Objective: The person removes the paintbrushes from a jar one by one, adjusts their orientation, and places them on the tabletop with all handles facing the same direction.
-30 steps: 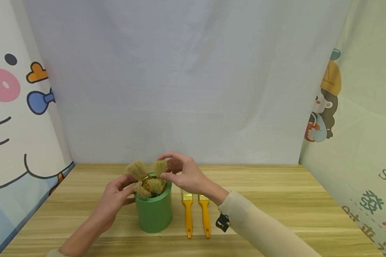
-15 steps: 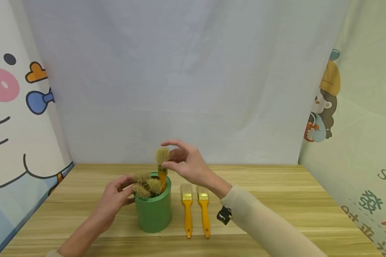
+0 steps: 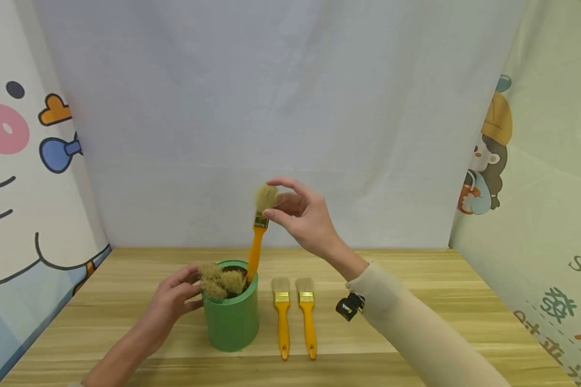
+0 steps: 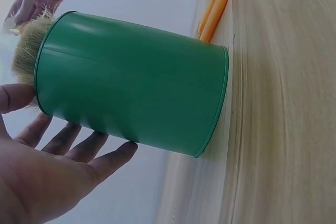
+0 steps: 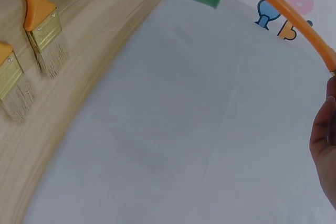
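My right hand (image 3: 311, 217) pinches a paintbrush (image 3: 256, 248) near its metal band, bristles up. Its orange handle slants down, and the tip overlaps the rim of a green can (image 3: 232, 322) in the head view. The can stands upright with several tan bristle heads (image 3: 214, 281) poking out; their handles are hidden inside. At the can's left side is my left hand (image 3: 170, 298). Its extended fingers (image 4: 89, 145) touch the can wall in the left wrist view, with the thumb at the rim. The right wrist view shows only the edge of the right hand (image 5: 324, 137).
Two orange-handled paintbrushes (image 3: 283, 320) (image 3: 308, 320) lie side by side on the wooden table (image 3: 392, 328), right of the can. A pale cloth (image 3: 290, 118) hangs behind the table, with printed cartoon sheets (image 3: 537, 226) at both sides.
My right hand has drawn the paintbrush up out of the can and moved it slightly right. The left hand and the can have stayed in place, and the remaining bristle heads have settled lower.
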A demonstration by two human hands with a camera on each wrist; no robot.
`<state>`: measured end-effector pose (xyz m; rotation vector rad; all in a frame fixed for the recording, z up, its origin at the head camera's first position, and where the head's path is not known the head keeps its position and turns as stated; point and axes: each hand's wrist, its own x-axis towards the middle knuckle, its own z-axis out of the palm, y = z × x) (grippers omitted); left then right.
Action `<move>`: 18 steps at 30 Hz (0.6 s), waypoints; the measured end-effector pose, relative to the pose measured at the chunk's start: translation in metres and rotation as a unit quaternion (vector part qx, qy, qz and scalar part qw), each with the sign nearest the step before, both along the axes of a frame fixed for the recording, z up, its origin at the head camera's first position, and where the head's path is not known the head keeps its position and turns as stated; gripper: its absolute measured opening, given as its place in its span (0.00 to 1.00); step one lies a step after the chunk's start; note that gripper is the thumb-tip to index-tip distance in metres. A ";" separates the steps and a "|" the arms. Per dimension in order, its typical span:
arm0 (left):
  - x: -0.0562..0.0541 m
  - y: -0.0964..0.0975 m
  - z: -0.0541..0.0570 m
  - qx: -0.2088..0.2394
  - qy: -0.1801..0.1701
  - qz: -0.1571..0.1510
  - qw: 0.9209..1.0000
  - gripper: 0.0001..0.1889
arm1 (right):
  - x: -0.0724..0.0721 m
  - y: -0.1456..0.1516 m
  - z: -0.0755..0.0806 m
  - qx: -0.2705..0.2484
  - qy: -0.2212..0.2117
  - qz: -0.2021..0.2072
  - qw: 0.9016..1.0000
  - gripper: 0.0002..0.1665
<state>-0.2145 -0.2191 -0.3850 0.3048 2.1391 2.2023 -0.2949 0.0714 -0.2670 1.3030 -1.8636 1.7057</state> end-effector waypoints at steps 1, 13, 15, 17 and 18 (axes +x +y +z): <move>0.000 0.000 -0.001 0.001 0.000 -0.003 1.000 0.26 | 0.000 0.003 0.002 -0.003 0.000 -0.002 1.000 0.29; -0.003 -0.005 -0.009 0.005 0.004 -0.025 1.000 0.32 | -0.003 0.041 -0.007 0.019 -0.038 -0.048 0.998 0.30; -0.004 -0.006 -0.010 0.009 0.010 -0.027 1.000 0.31 | -0.003 0.048 -0.013 0.025 -0.051 -0.050 0.997 0.30; -0.004 -0.006 -0.011 0.010 0.014 -0.028 0.999 0.31 | -0.003 0.055 -0.019 0.031 -0.066 -0.051 0.996 0.30; -0.005 -0.006 -0.011 0.011 0.015 -0.029 0.999 0.31 | -0.003 0.058 -0.022 0.035 -0.073 -0.052 0.995 0.30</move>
